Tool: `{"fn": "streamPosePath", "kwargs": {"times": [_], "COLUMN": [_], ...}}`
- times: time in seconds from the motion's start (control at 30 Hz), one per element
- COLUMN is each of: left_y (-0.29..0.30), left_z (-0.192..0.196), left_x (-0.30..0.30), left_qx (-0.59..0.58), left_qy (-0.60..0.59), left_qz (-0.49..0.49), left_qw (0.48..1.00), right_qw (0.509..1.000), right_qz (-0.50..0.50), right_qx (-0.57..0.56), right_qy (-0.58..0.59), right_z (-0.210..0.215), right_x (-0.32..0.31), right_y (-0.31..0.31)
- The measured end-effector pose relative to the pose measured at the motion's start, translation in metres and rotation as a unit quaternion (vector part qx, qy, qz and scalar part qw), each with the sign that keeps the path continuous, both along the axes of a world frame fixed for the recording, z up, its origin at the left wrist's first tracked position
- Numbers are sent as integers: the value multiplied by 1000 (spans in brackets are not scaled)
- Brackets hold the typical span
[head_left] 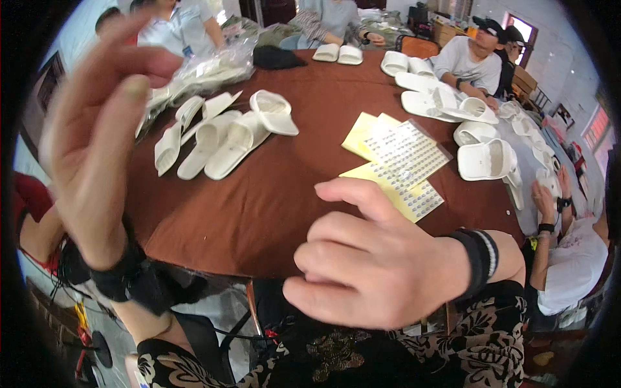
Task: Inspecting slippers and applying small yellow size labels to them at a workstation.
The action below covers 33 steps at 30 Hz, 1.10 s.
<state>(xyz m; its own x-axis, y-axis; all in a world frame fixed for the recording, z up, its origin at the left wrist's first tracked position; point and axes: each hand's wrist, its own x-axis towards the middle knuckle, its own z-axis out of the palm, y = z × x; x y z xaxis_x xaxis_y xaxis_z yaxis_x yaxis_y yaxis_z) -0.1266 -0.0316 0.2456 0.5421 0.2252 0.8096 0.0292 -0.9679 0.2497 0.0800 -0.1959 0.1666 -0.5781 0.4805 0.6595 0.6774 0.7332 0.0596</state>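
My left hand [94, 129] is raised high on the left, blurred, with its fingers loosely bent and apart; nothing shows in it. Low over the near edge of the table [194, 223] is my right hand [381, 271], one finger reaching out and the others curled in. What those curled fingers hold, if anything, is hidden. Just beyond it lie overlapping sticker sheets [404, 152] with rows of small dark marks, on yellow backing paper [359, 132]. Several white slippers [226, 142] sit on the left, next to my raised hand.
More white slippers [482, 158] line the right side, and a pair [338, 54] stands at the far edge. Clear plastic bags [220, 68] and a black cloth item [277, 57] lie at the back left. Several people sit around; one at right [576, 258] handles a white slipper.
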Motion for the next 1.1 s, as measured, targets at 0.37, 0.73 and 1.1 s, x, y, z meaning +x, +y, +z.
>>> {"fn": "streamPosePath", "kwargs": {"times": [0.37,0.73,1.1], "left_y": [220,276,224], "left_z": [-172,-242,-226], "left_x": [23,45,66], "left_qx": [-124,-157,-22], "left_qy": [312,331,398], "left_qz": [197,196,260], "left_qw": [921,910,880], "right_qw": [991,948,893], "right_qz": [-103,-89,-105], "right_qx": [6,-120,-278], "right_qy": [87,280,337], "right_z": [-30,-75,-105], "right_x": [60,83,100], "right_y": [56,111,122]}}
